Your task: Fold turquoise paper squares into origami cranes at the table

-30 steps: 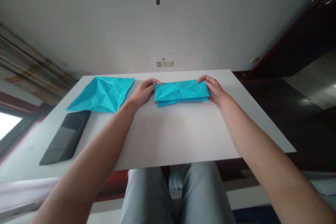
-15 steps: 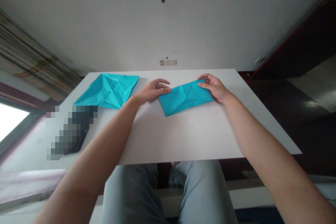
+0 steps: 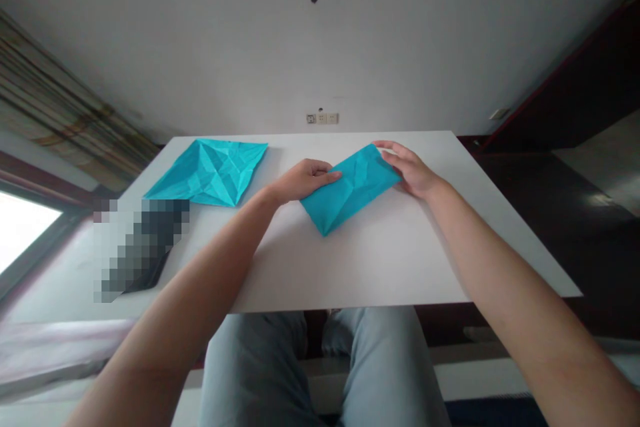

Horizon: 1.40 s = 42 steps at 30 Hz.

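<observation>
A folded sheet of turquoise paper [image 3: 353, 187], creased and roughly rectangular, is tilted over the middle of the white table, one corner pointing towards me. My left hand [image 3: 307, 180] pinches its upper left edge, thumb on top and fingers behind. At the paper's right end is my right hand [image 3: 407, 167], with its fingers curved behind the far right corner and edge. The right thumb lies along that edge, apart from the index finger. Some fingertips are hidden by the paper.
A second turquoise sheet [image 3: 213, 173], opened out and crossed by creases, lies at the table's far left. Nearer me on the left is a dark, pixelated object [image 3: 145, 247]. The white table [image 3: 350, 280] ends just above my knees. A wall with sockets [image 3: 323, 119] stands behind.
The folded paper has turned, its right end rising and its near corner coming closer to me. My left hand has slid right along its edge. The right hand stays at its right end.
</observation>
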Available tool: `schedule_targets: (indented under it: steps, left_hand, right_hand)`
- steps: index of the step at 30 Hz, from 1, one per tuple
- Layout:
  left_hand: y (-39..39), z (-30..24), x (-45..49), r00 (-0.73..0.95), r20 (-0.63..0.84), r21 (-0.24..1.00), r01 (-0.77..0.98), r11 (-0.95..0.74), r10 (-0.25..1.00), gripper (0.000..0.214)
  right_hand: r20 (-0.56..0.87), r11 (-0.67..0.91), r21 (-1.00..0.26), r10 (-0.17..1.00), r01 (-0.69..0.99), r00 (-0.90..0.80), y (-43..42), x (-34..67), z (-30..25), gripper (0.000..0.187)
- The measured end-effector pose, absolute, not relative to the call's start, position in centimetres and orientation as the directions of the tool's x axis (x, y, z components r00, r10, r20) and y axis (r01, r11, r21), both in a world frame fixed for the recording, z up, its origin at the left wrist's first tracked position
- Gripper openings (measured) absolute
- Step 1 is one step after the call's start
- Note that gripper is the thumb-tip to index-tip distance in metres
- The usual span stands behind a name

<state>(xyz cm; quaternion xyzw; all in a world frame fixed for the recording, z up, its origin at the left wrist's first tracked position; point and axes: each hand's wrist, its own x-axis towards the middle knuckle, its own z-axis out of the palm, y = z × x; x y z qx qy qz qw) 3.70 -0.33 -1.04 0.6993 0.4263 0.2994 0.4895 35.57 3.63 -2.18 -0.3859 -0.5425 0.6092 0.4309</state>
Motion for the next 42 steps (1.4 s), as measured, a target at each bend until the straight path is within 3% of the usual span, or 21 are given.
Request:
schedule_targets:
  steps: [5,11,17,26,32,36,39,42]
  left_hand:
    - [0.0,-2.8,5.3,0.195,0.171,0.981,0.059,-0.186,0.966,0.062]
    - [-0.5,-4.3,7.4,0.238,0.127,0.988,-0.116,-0.102,0.963,0.067]
    - [-0.9,-4.1,7.5,0.287,0.135,0.990,-0.066,-0.121,0.948,0.082]
    - [-0.3,-4.4,6.6,0.153,0.207,0.978,0.005,-0.210,0.966,0.075]
    - [0.2,-4.3,6.6,0.164,0.191,0.975,-0.144,-0.168,0.968,0.077]
    - [0.8,-4.3,6.2,0.028,0.236,0.969,-0.077,-0.234,0.971,0.074]
    - [0.7,-4.6,6.0,-0.022,0.234,0.970,-0.067,-0.235,0.972,0.058]
    - [-0.1,-4.6,6.1,-0.004,0.247,0.968,-0.041,-0.247,0.969,0.073]
  right_hand:
    - [0.002,-0.057,-0.984,0.942,-0.167,-0.336,4.2,35.4,-2.5,0.078]
    - [0.006,-0.077,-0.985,0.874,-0.152,-0.486,2.2,33.3,-2.5,0.059]
    - [-0.006,-0.076,-0.990,0.858,-0.116,-0.513,1.5,31.9,-3.0,0.055]
    - [0.021,-0.047,-0.989,0.897,-0.142,-0.441,2.1,32.1,-3.8,0.056]
    - [-0.016,-0.068,-0.995,0.837,-0.076,-0.547,1.8,31.9,-3.8,0.055]
    - [0.003,-0.060,-0.993,0.856,-0.104,-0.517,2.0,31.9,-3.9,0.059]
    - [0.005,-0.051,-0.993,0.884,-0.108,-0.467,2.3,31.9,-4.2,0.061]
    - [0.032,-0.011,-0.995,0.915,-0.104,-0.402,2.5,32.1,-4.3,0.066]
